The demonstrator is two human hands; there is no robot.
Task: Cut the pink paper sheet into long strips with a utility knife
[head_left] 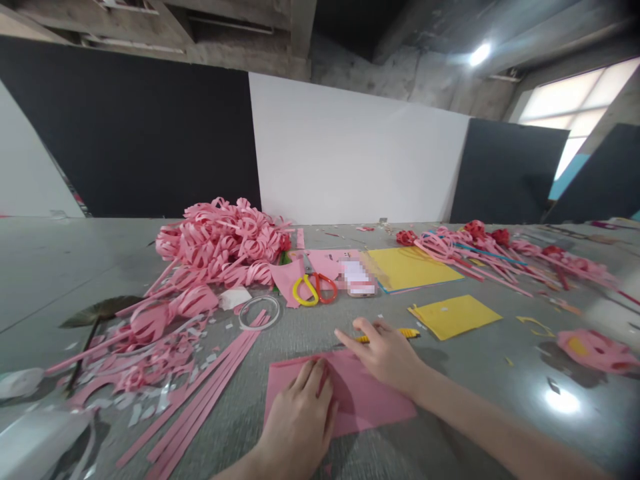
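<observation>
My left hand (303, 417) presses down on the left part of a pink paper sheet (370, 407), fingers flat and close together near its folded-looking top edge. My right hand (387, 353) hovers over the sheet's upper right, its fingers apart and stretched to the left. Just beyond those fingers is a yellow utility knife (410, 333), partly covered by the hand; whether they touch it I cannot tell. Long pink paper strips (215, 393) lie left of the sheet. Scissors (316, 288) with yellow and orange handles rest farther back.
A heap of pink paper loops (220, 243) stands at back left, with paper scraps (145, 373) before it. A tape roll (259, 313), a phone (358, 279), yellow sheets (417, 267) and a smaller yellow piece (457, 317) lie around. Pink and red paper flowers (480, 243) are at back right.
</observation>
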